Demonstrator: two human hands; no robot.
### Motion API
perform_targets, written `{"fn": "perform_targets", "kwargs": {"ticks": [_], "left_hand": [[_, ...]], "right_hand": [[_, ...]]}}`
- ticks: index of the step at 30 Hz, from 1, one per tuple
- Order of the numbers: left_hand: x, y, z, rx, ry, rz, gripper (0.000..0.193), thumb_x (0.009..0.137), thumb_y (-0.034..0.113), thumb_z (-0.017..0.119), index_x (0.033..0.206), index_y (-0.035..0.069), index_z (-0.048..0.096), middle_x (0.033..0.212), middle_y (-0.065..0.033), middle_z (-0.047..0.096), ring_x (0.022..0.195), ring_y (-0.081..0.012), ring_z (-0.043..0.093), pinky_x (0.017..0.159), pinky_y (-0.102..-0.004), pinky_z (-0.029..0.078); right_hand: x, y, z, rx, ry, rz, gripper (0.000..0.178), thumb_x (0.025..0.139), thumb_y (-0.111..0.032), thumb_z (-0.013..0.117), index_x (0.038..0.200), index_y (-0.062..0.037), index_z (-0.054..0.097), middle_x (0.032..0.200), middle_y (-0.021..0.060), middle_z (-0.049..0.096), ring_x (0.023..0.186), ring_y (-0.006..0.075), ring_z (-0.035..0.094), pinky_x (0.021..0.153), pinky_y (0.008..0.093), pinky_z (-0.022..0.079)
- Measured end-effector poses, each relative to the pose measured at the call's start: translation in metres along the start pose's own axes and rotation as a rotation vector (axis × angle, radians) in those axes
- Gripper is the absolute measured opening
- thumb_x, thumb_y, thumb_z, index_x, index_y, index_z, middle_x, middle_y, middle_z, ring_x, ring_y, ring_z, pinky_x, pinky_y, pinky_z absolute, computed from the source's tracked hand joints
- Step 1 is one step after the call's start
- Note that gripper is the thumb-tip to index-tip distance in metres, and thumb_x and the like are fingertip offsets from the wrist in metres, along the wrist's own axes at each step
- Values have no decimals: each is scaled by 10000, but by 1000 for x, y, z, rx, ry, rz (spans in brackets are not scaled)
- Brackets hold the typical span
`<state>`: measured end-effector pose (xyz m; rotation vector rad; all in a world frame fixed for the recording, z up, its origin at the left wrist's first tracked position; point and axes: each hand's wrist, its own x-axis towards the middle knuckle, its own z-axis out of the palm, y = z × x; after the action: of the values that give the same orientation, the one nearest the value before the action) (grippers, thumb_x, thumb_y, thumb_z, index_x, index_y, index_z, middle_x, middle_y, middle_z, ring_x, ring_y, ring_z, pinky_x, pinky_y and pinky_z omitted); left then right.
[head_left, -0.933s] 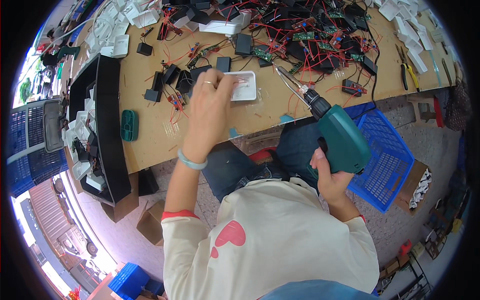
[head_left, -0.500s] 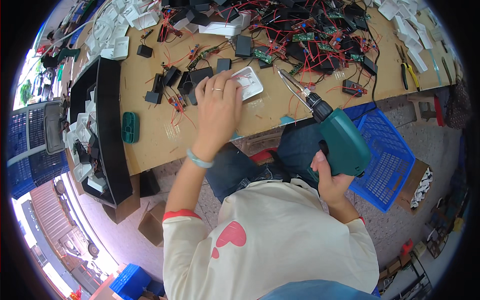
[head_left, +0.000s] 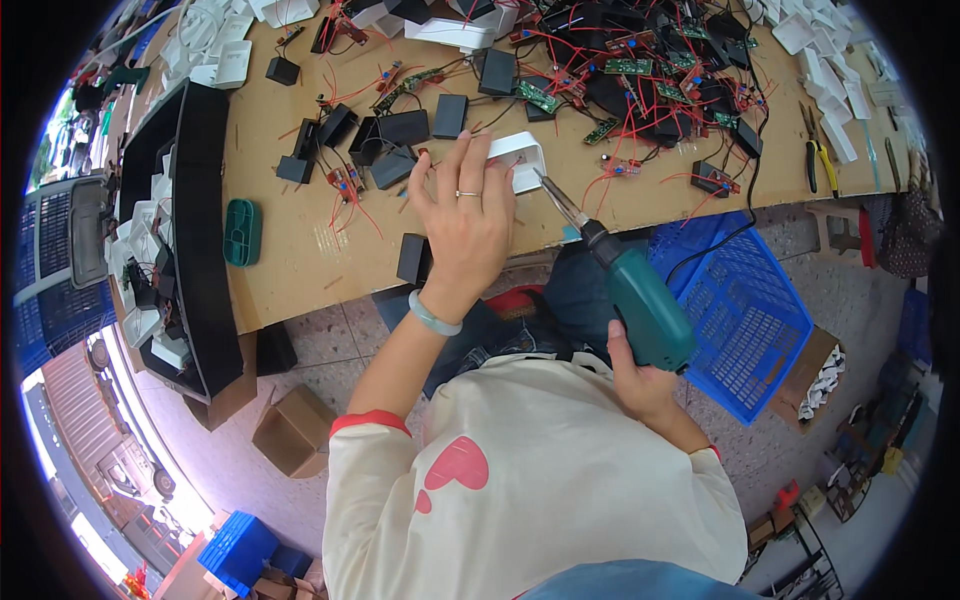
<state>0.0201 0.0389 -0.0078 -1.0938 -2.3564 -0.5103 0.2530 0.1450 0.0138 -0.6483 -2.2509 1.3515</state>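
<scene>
My left hand (head_left: 468, 222) is palm down at the table's front edge. Its fingers are bent over the left end of a small white plastic case (head_left: 532, 150), hiding that end; the case is tilted, its inside partly showing. A black box (head_left: 413, 258) sits by my left wrist at the table edge. In my right hand (head_left: 640, 378) is a green soldering gun (head_left: 650, 312), gripped by its handle. Its metal tip points up and left at the near right corner of the case; whether it touches, I cannot tell.
Circuit boards with red wires (head_left: 630, 67) and black boxes pile up at the back. A black bin (head_left: 190, 240) of white parts stands left, beside a green tray (head_left: 242, 232). Pliers (head_left: 820, 150) lie right; a blue crate (head_left: 740, 330) sits below the table's edge.
The soldering gun has moved left and down, bringing its tip to the case. My left hand and the case have shifted right, and the case is now tilted. A black box shows by my left wrist.
</scene>
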Motion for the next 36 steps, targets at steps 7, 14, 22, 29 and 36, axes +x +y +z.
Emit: {"fn": "perform_targets", "kwargs": {"ticks": [7,14,22,29,36], "left_hand": [[-1,-1,1,14,-8,-4,124,879,134,712,983,95,658,1285,-68,620,1233,-258,575,1079,-498,331],[-2,-2,3,16,6,6,129,873,143,721,974,93,660,1285,-61,616,1236,-249,573,1075,-515,327],[-1,-1,1,29,-6,6,130,869,148,725,966,90,662,1293,-60,614,1236,-245,572,1071,-515,327],[-2,-1,1,24,-4,5,129,866,142,723,966,85,666,1295,-59,613,1233,-248,573,1071,-519,325],[-1,-1,0,17,-12,3,120,871,144,719,961,83,670,1293,-59,612,1238,-250,570,1079,-525,319]], "right_hand": [[10,-2,13,17,-14,-31,312,875,-11,736,1164,31,625,1080,149,655,800,169,662,693,284,526],[14,-3,18,16,-44,54,281,908,-28,715,1162,34,613,1067,130,650,772,135,645,682,272,522],[18,-5,19,21,-66,48,283,914,-24,710,1168,24,596,978,95,665,729,106,612,666,262,516],[19,-4,17,0,-91,12,265,916,-24,708,1153,19,597,1003,91,666,730,110,613,671,259,515],[21,-3,20,-17,-63,-17,234,920,-27,703,1122,16,592,1007,96,665,732,101,612,666,259,514]]}}
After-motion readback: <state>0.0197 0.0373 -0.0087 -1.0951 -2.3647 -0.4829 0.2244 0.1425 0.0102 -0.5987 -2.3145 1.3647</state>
